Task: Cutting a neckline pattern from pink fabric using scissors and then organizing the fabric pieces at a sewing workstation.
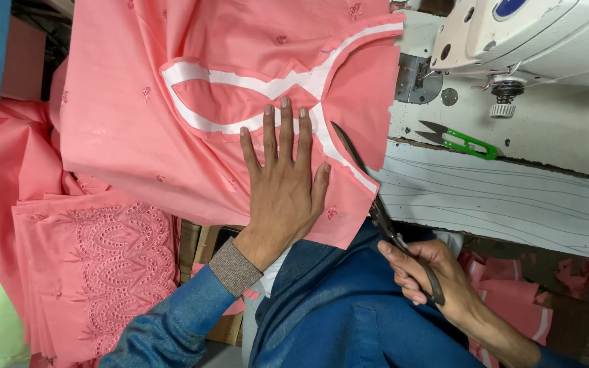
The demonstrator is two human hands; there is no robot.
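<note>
Scissors (376,197) serve as the reference for this position. Their long axis runs diagonally: the handle loops sit low and right in the right hand (427,276), and the blade tips point up and left to just right of the white facing strip (240,82) sewn around the neckline.

Right hand: fingers curled through and around the dark handles, closed firmly on them. The blades appear nearly together; whether a sliver of cloth lies between them cannot be told from this view.

Left hand (284,184): flat, fingers spread, palm down on the pink garment (124,136), immediately left of the blades. The thumb lies nearest the blades, just beside the strip's lower-right run. It holds nothing; it only presses the cloth flat.

Key relation: the blade axis lies roughly parallel to the lower-right run of the white strip, at the edge of the pink cloth just to the strip's right. The cloth lies up and left of the right-hand grip, so the right hand is the cutting hand and the left hand is the nearer one to the cloth.

Right of the scissors, well apart, a green-handled thread snip (461,141) rests on the bed of a white sewing machine (547,41). Left of the garment, embroidered pink fabric (97,266) hangs in folds.
</note>
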